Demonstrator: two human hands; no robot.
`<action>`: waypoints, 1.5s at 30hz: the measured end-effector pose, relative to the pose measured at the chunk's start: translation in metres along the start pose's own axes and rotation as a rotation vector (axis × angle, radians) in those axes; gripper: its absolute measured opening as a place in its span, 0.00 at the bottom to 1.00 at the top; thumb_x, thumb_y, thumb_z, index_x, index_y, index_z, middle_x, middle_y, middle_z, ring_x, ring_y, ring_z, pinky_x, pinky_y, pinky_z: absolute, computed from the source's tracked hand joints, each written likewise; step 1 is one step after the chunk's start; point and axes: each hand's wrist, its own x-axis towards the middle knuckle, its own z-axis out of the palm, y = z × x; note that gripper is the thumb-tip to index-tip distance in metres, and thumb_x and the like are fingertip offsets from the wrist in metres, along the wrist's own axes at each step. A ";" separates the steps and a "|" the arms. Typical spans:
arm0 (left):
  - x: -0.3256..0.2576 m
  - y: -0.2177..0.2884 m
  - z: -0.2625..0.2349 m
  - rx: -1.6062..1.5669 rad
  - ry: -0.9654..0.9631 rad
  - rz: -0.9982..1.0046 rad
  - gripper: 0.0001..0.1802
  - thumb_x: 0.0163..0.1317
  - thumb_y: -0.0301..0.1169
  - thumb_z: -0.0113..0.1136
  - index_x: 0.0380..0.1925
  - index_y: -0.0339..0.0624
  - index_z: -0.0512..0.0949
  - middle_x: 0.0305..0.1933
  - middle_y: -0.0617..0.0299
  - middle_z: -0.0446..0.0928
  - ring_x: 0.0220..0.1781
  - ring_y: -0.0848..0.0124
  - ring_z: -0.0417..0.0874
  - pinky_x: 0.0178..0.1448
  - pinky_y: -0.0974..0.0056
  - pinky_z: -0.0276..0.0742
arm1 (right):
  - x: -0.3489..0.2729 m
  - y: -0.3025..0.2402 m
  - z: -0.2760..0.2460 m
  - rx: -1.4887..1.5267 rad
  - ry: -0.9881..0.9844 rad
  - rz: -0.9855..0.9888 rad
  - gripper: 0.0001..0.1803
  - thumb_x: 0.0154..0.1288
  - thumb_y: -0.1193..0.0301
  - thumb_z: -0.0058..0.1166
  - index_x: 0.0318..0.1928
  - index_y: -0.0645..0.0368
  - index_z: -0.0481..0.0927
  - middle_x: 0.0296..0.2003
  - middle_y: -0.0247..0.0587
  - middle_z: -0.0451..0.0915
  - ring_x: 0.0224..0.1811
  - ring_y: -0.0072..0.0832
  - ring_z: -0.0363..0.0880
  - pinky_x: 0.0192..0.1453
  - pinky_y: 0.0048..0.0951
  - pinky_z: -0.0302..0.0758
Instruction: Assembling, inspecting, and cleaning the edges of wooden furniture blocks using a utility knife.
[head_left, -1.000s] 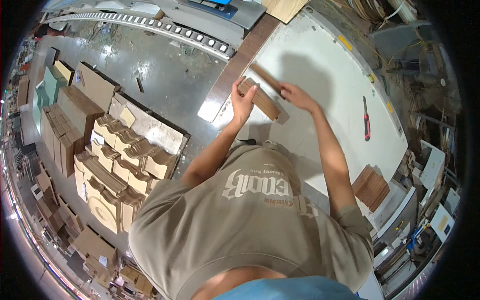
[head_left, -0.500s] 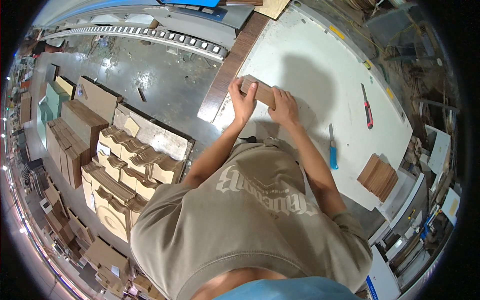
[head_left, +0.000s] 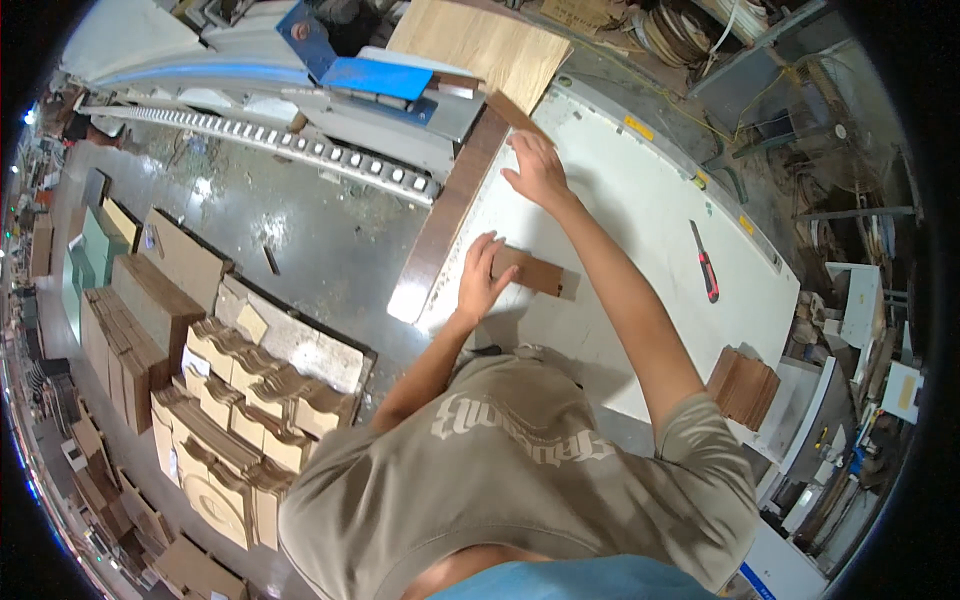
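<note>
A small brown wooden piece [head_left: 538, 273] lies flat on the white worktable [head_left: 640, 200]. My left hand [head_left: 483, 276] rests on its left end and pins it to the table. My right hand [head_left: 536, 168] is stretched far forward, fingers spread and flat on the table near its far edge. It holds nothing. Just beyond its fingertips is the end of a long dark brown strip [head_left: 450, 205] that runs along the table's left edge.
A red-handled utility knife [head_left: 705, 266] lies on the table to the right. A stack of brown wooden pieces [head_left: 745, 386] sits at the table's right corner. Piles of cut wooden parts [head_left: 240, 400] stand on the floor at left. A plywood sheet [head_left: 480, 45] and a blue machine part [head_left: 365, 75] are beyond the table.
My right hand has left the wooden piece and reached forward to the table's far edge. My left hand stays on the piece.
</note>
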 end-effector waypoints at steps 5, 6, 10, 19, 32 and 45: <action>-0.009 -0.005 0.005 -0.014 -0.013 -0.025 0.32 0.56 0.33 0.75 0.61 0.41 0.75 0.69 0.49 0.70 0.72 0.48 0.69 0.74 0.51 0.67 | 0.051 0.035 0.048 -0.222 -0.157 0.402 0.33 0.48 0.69 0.75 0.54 0.59 0.72 0.57 0.53 0.72 0.59 0.53 0.74 0.63 0.48 0.75; -0.011 -0.012 0.005 -0.005 0.010 -0.022 0.32 0.57 0.32 0.75 0.61 0.40 0.75 0.69 0.48 0.70 0.72 0.48 0.69 0.75 0.50 0.67 | 0.049 0.033 0.059 -0.172 -0.195 0.458 0.27 0.59 0.66 0.68 0.56 0.59 0.73 0.59 0.51 0.70 0.62 0.50 0.74 0.65 0.47 0.75; 0.006 0.001 0.034 -0.056 -0.058 0.133 0.30 0.60 0.33 0.73 0.61 0.34 0.75 0.67 0.41 0.73 0.72 0.43 0.69 0.77 0.46 0.63 | -0.012 0.150 0.083 0.434 0.411 0.319 0.18 0.71 0.65 0.44 0.51 0.60 0.82 0.50 0.58 0.82 0.54 0.52 0.79 0.60 0.48 0.73; -0.005 -0.018 0.017 -0.247 0.000 -0.102 0.47 0.64 0.28 0.70 0.75 0.24 0.53 0.78 0.36 0.56 0.80 0.52 0.59 0.82 0.53 0.53 | -0.147 -0.024 0.014 0.526 -0.426 0.311 0.16 0.71 0.72 0.49 0.53 0.63 0.82 0.52 0.53 0.84 0.56 0.48 0.81 0.62 0.44 0.75; -0.010 -0.010 0.004 -0.923 -0.216 -0.268 0.45 0.76 0.48 0.48 0.81 0.40 0.40 0.86 0.52 0.38 0.86 0.58 0.41 0.83 0.44 0.43 | -0.231 -0.081 -0.001 -0.023 -0.159 0.403 0.54 0.62 0.40 0.59 0.74 0.69 0.57 0.74 0.61 0.58 0.78 0.54 0.54 0.80 0.63 0.48; -0.015 -0.014 0.014 -1.010 -0.251 -0.256 0.51 0.73 0.58 0.47 0.81 0.39 0.38 0.86 0.54 0.36 0.86 0.59 0.36 0.84 0.48 0.30 | -0.236 -0.086 0.012 -0.218 -0.158 0.387 0.51 0.63 0.42 0.61 0.75 0.61 0.58 0.69 0.49 0.63 0.74 0.45 0.59 0.81 0.59 0.46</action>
